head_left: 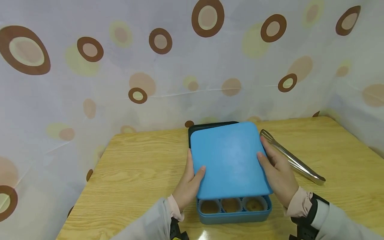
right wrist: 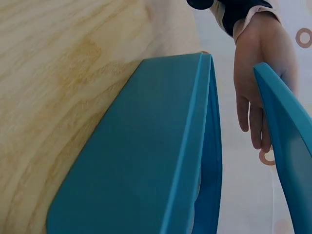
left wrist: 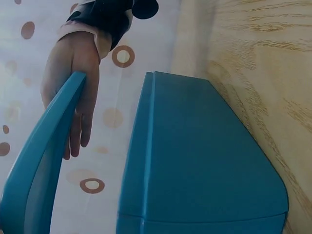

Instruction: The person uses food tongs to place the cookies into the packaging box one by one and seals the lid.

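Observation:
A blue lid is held over a blue box, covering most of it from the head camera. Both wrist views show a gap between the lid and the box. My left hand grips the lid's left side, thumb on top. On its right side my right hand does the same, thumb on the top face and fingers along the edge. Three round brown cakes in pale cups show in the box's front row; the box's other contents are hidden.
Metal tongs lie on the wooden table, right of the lid. Behind the lid, the rim of a black tray-like thing peeks out, mostly hidden. A patterned curtain hangs behind the table.

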{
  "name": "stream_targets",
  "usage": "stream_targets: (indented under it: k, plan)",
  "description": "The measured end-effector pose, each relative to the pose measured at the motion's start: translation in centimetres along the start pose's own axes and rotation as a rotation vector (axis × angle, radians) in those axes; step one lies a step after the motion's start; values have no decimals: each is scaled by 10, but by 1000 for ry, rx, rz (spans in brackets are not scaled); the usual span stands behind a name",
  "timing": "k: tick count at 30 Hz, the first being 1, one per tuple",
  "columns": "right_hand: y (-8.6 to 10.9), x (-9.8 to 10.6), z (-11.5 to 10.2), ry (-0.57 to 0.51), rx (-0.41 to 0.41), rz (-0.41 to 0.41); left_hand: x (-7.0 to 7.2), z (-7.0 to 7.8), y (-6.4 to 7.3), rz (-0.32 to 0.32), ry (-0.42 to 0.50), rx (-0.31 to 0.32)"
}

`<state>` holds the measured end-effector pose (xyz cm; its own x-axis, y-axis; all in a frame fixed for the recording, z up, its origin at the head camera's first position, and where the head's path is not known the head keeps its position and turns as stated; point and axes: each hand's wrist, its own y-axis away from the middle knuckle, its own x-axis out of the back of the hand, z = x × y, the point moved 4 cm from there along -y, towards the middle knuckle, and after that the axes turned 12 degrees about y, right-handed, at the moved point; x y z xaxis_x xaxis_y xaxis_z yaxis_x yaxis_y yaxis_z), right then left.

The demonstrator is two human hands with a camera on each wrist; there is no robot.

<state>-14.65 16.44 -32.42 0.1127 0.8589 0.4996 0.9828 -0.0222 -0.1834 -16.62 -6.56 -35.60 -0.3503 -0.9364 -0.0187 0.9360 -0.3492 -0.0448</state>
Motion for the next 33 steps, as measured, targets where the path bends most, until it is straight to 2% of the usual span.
stream_targets:
  k: [4, 10, 14, 19, 33]
  plan:
    - [5, 0, 7, 7, -50, -63, -2, -4, 7, -42, -11, 3]
    - [15, -6, 25, 37, -146, -152, -5, -16, 18, -87, -35, 72]
    - [18, -12, 34, 75, -191, -180, -6, -21, 21, -81, -43, 95]
    - [20, -18, 41, 108, -228, -208, -7, -30, 20, -70, -35, 89]
    - [16, -29, 58, 107, -241, -227, -5, -42, 16, -22, -52, 94]
